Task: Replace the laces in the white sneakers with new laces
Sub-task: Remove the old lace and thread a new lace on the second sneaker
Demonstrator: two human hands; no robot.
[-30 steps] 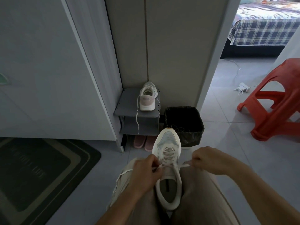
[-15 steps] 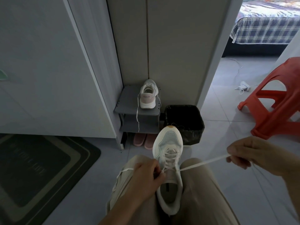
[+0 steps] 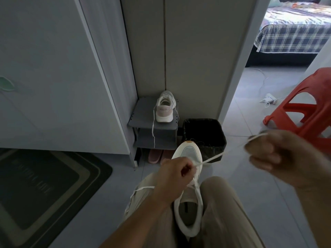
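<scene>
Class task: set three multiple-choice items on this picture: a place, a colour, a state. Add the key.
1. Where does the far sneaker stand? A on the grey shelf; B on the doormat; C on the bed.
2. What colour is the stool? A blue; B red; C green.
3. How is the lace from the lap sneaker to the right hand? A slack; B taut; C knotted.
Key: 1 A, it sits on the shelf top; 2 B, red plastic; 3 B, it runs straight to the grip.
</scene>
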